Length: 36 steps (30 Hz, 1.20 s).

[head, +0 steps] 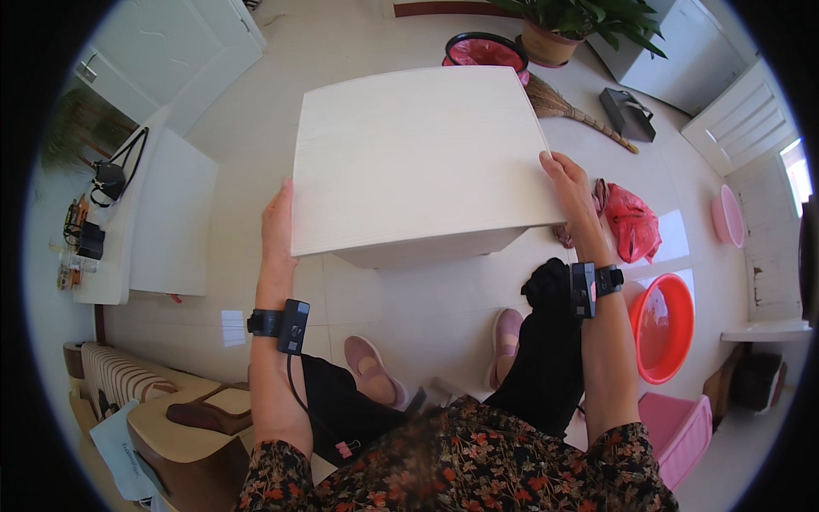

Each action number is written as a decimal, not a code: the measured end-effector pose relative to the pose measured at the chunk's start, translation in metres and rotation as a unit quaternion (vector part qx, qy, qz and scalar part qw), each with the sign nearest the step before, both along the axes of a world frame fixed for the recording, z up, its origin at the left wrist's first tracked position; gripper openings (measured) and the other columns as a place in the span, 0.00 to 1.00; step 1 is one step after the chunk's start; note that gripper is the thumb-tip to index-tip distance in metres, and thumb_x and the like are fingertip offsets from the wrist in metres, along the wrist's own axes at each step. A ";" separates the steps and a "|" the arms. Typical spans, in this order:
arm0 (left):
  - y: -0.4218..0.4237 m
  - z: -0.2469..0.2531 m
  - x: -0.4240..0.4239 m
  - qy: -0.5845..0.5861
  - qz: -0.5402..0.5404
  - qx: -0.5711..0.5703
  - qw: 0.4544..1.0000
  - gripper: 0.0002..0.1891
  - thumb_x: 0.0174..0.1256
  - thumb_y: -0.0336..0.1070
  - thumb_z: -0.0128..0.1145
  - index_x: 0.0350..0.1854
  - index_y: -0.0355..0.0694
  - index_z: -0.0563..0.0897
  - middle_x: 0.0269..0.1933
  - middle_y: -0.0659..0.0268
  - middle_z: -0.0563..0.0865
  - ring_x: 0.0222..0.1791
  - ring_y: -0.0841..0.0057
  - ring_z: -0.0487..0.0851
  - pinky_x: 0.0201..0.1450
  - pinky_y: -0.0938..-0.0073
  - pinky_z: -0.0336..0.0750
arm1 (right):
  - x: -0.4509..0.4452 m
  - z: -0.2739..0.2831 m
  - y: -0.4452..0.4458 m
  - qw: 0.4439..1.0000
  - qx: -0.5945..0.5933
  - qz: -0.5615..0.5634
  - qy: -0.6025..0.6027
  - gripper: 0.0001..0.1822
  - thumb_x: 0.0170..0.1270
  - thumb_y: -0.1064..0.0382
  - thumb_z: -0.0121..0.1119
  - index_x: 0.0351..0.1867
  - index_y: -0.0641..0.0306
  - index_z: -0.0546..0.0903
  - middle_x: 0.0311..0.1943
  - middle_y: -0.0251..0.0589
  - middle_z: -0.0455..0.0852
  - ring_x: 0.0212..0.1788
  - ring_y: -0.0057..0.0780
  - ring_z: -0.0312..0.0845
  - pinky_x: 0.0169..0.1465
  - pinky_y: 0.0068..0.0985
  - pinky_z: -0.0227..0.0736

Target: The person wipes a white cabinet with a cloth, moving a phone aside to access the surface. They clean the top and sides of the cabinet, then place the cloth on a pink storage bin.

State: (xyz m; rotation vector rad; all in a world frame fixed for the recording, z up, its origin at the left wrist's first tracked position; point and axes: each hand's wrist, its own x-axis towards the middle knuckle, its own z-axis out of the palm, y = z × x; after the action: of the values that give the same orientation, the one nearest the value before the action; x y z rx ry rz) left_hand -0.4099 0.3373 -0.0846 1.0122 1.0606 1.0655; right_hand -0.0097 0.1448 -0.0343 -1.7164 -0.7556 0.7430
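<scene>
A white box-like piece of furniture with a flat, slightly curved-edged top (pixel 416 160) stands on the tiled floor before me. My left hand (pixel 278 219) lies against the left edge of its top, the fingers hidden beyond the side. At the right edge, my right hand (pixel 568 185) has its thumb at the top's rim, with the other fingers partly hidden. The top rests between both palms. Part of the unit's lower body shows below the near edge. Each wrist wears a black strap with a small device.
Right: a straw broom (pixel 576 115), a dustpan (pixel 627 115), a red plastic bag (pixel 633 223) and a red basin (pixel 664 328). Beyond the top stand a lined waste bin (pixel 486 51) and a potted plant (pixel 550 43). Left: a white cabinet (pixel 173 217) and a sofa (pixel 192 441).
</scene>
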 end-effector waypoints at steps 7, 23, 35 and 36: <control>-0.017 0.019 -0.003 0.088 0.195 0.205 0.955 0.14 0.79 0.44 0.52 0.45 0.37 0.82 0.37 0.72 0.84 0.33 0.85 0.80 0.37 0.78 0.75 | 0.034 -0.029 -0.013 0.944 0.088 -0.162 -0.274 0.21 0.71 0.52 0.62 0.55 0.67 0.83 0.43 0.41 0.89 0.42 0.29 0.83 0.49 0.28 0.76; -0.193 0.103 0.137 -0.086 -0.348 0.126 0.925 0.26 0.82 0.47 0.47 0.73 0.34 0.69 0.71 0.57 0.72 0.68 0.69 0.75 0.69 0.64 0.70 | -0.086 0.041 -0.067 0.933 0.254 0.164 -0.195 0.19 0.62 0.67 0.67 0.56 0.62 0.82 0.50 0.41 0.83 0.45 0.33 0.83 0.45 0.28 0.80; -0.089 0.038 0.109 0.461 -0.120 0.476 0.739 0.29 0.77 0.50 0.52 0.71 0.34 0.70 0.71 0.49 0.73 0.72 0.52 0.68 0.76 0.49 0.57 | -0.011 0.009 -0.049 0.938 -0.022 -0.014 -0.345 0.16 0.60 0.62 0.65 0.49 0.64 0.86 0.39 0.57 0.88 0.45 0.59 0.84 0.51 0.45 0.78; -0.092 0.034 0.111 0.485 -0.119 0.475 0.725 0.30 0.77 0.51 0.52 0.71 0.35 0.70 0.72 0.49 0.72 0.74 0.52 0.66 0.76 0.47 0.55 | -0.006 0.013 -0.043 0.934 -0.051 -0.017 -0.352 0.14 0.60 0.62 0.64 0.47 0.63 0.86 0.39 0.56 0.88 0.45 0.58 0.84 0.51 0.45 0.77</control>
State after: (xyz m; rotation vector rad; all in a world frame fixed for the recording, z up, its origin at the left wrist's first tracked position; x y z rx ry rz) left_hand -0.2987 0.2450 -0.0511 2.6806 1.0862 0.8030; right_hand -0.0155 0.1017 -0.0212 -2.1062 -1.1773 0.1147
